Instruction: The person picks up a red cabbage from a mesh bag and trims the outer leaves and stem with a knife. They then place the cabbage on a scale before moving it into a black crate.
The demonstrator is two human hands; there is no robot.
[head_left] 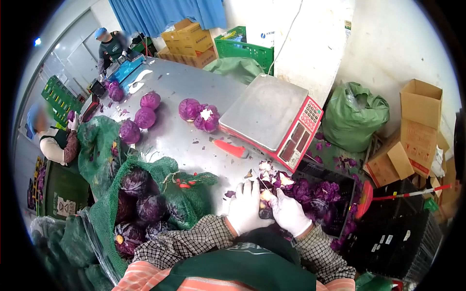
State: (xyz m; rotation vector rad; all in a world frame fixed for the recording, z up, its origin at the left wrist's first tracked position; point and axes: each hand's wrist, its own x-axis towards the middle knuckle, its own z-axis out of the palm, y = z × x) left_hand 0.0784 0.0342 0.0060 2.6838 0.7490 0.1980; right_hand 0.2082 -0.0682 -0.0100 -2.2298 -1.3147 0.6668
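A red cabbage (265, 212) sits between my two white-gloved hands at the table's near edge, its pale cut stem end facing up; most of it is hidden by the gloves. My left hand (249, 207) presses against its left side with the fingers pointing away from me. On the other side, the thumb and curled fingers of my right hand (288, 211) grip it. Whether a small blade is in the right hand cannot be seen. Just beyond my fingers lie pale stem trimmings (266, 166) and torn purple leaves.
A red-framed scale (272, 114) stands ahead, with a red knife-like tool (229, 147) beside it. Green net sacks (116, 194) of cabbages lie left. A black crate (340, 186) of purple leaves is at right. Loose cabbages (144, 118) sit farther off. Two co-workers (112, 48) stand at left.
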